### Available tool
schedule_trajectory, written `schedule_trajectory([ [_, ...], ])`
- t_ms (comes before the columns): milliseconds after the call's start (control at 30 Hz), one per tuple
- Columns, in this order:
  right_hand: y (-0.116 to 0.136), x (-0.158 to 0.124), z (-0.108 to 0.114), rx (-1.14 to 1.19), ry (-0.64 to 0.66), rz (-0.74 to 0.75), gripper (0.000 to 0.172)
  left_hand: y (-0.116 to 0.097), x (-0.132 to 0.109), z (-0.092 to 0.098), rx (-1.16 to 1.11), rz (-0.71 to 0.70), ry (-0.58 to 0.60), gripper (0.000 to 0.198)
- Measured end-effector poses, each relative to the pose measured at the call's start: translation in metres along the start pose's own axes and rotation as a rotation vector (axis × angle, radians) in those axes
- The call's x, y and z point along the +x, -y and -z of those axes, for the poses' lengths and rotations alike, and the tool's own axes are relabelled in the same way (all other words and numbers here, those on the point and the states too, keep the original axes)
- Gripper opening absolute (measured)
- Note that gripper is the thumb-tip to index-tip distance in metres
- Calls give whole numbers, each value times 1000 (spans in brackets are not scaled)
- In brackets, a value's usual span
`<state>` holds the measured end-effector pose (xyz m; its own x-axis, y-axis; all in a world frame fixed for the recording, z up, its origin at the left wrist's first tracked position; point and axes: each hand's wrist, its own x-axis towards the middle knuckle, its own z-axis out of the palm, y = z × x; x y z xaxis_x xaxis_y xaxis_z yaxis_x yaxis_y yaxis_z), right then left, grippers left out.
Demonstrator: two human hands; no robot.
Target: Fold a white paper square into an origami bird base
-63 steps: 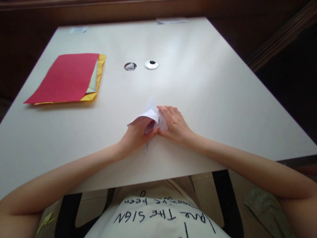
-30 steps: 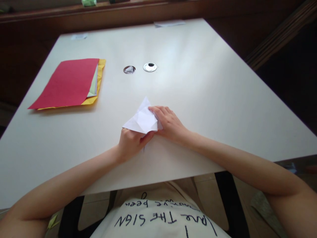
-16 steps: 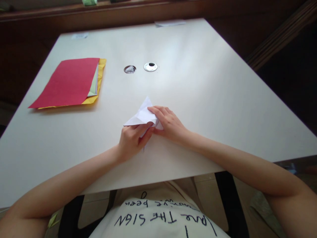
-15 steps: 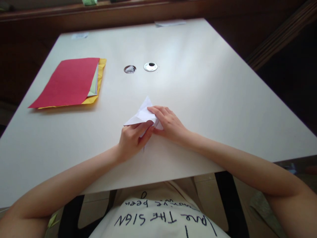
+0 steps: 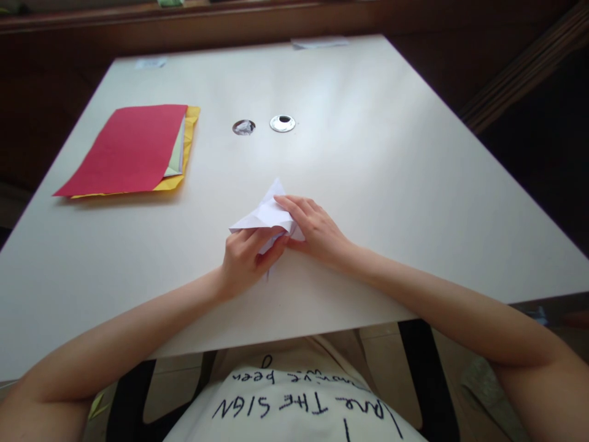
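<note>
A white sheet of folded paper point(image 5: 267, 214) with pointed corners is between my two hands, above the near middle of the white table. My left hand point(image 5: 248, 253) grips its near left side, fingers tucked under the flap and thumb towards the centre. On the other side, my right hand point(image 5: 317, 228) holds the paper with fingertips on top and the thumb low near the left thumb. One peak of the paper points away from me. Part of the underside is hidden by my fingers.
A stack of red paper point(image 5: 129, 147) over yellow paper point(image 5: 192, 132) lies at the left. Farther back, the table point(image 5: 391, 172) has a round hole point(image 5: 243, 127) and a metal-rimmed hole point(image 5: 282, 124). White slips point(image 5: 319, 43) lie by the far edge.
My left fingers have shifted slightly beneath the paper flap. The paper and both hands stay nearly in place; the view has moved a little.
</note>
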<state>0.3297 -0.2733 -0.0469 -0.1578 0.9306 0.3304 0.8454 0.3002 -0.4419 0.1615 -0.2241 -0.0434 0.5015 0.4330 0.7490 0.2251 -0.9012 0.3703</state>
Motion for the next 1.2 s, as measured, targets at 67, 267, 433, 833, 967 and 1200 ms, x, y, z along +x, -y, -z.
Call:
schedule_trajectory([
  [67, 0, 0, 0, -1, -1, 1, 62, 0, 0, 0, -17, 4, -9, 2],
  [267, -2, -1, -2, -14, -11, 12, 62, 1, 2, -1, -61, 14, 21, 2],
  [433, -1, 0, -2, -6, 0, 4, 61, 2, 3, 0, -90, -37, 17, 5],
  [833, -9, 2, -7, 118, -4, 16, 51, -4, 24, 22, 19, -455, -69, 33],
  [967, -9, 4, -3, 125, 56, -44, 56, 3, 43, 34, 23, -233, -45, 62],
  [1200, -12, 8, 3, 175, 65, -51, 55, 26, 61, 42, -290, 146, 603, 67],
])
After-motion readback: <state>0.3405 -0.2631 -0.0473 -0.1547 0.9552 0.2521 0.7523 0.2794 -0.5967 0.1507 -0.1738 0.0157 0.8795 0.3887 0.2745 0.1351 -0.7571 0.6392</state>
